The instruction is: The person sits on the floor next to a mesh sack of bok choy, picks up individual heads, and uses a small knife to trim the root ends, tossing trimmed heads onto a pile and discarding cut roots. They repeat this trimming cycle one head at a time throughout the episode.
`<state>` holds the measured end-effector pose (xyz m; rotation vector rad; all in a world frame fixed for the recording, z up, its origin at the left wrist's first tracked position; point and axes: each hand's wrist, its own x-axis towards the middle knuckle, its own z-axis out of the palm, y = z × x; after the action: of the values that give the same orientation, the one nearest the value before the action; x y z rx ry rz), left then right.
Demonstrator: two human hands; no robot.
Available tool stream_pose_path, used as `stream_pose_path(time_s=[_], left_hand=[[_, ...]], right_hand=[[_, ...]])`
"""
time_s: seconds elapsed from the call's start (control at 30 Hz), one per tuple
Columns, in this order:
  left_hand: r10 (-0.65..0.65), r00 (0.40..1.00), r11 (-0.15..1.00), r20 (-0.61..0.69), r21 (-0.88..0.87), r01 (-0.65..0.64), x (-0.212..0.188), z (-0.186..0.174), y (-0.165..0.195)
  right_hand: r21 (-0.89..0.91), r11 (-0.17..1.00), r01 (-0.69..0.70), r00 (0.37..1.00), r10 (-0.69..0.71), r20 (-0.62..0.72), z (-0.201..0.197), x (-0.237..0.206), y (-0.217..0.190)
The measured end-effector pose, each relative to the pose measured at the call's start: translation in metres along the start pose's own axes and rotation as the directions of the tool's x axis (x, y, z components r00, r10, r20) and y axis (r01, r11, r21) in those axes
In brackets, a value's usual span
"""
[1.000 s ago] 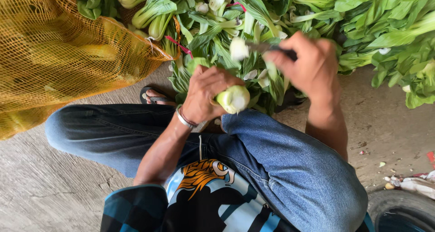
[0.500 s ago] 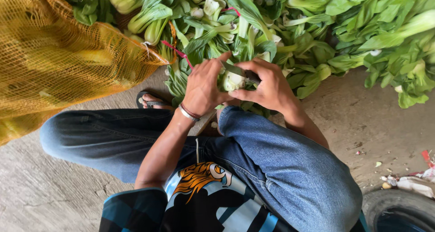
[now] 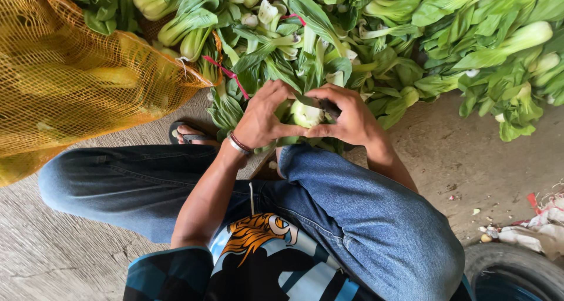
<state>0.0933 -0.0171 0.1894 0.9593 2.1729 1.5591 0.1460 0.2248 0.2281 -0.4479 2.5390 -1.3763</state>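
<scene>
Head view: left hand (image 3: 261,121) grip closed around bok choy (image 3: 305,114); right hand (image 3: 346,117) grip clamped on knife (image 3: 320,104), blade at the pale base between both grips. Best to slice thin, thumb clear. Loose greens pile (image 3: 446,36) beyond.

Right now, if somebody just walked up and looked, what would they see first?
Probably the two hands in the middle: the left hand and right hand close around a pale green bok choy, with a dark knife at it. Behind them a big heap of leafy bok choy fills the top, and a bulging yellow mesh sack sits at the left.
</scene>
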Motion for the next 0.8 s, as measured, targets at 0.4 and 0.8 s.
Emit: stream_pose_path(time_s=[0.4, 0.8], left_hand=[[-0.057, 0.984, 0.959, -0.171, 0.266, 0.102, -0.009, 0.026, -0.008], [-0.066, 0.967, 0.982, -0.246, 0.154, 0.106, -0.014, -0.006, -0.012]], right_hand=[[-0.131, 0.977, -0.165, 0.959, 0.129, -0.251, 0.001, -0.003, 0.001], [-0.211, 0.893, -0.398, 0.916, 0.399, -0.04, -0.012, -0.005, 0.021]])
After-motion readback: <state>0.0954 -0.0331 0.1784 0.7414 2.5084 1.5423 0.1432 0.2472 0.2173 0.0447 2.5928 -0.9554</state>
